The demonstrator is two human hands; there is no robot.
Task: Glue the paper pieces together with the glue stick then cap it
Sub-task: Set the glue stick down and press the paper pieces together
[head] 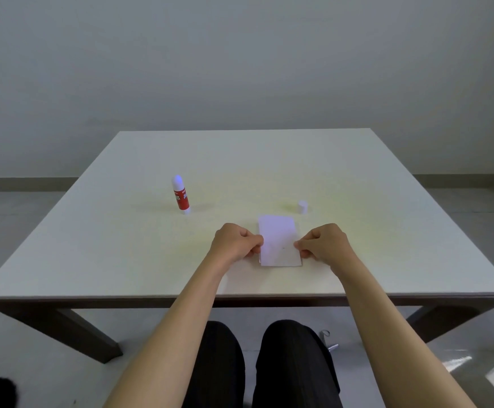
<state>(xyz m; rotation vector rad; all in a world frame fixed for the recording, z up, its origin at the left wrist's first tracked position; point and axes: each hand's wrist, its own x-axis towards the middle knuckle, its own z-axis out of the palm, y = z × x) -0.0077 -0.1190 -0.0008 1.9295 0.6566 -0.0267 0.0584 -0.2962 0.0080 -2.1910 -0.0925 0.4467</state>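
**Paper being pressed together, glue stick uncapped**

The pale, square wooden table carries everything. On its near middle lies the white rectangular paper, apparently 2 pieces stacked, since a thin offset edge shows along the left and near sides; I cannot tell whether glue sits between them. The left hand pinches the paper's left edge and the right hand pinches its right edge, fingers curled narrow on the sheet, both touching it.

Farther back and to the left, well apart from the paper, stands the red-and-white plastic glue stick, upright, with a bluish tip showing at its top. Its small white cylindrical cap rests on the table, just beyond the paper's far right corner.

Judging from this layout, gluing seems done or nearly so, and the pieces are being aligned or pressed. Left to do: 1 step, fitting the cap onto the stick.
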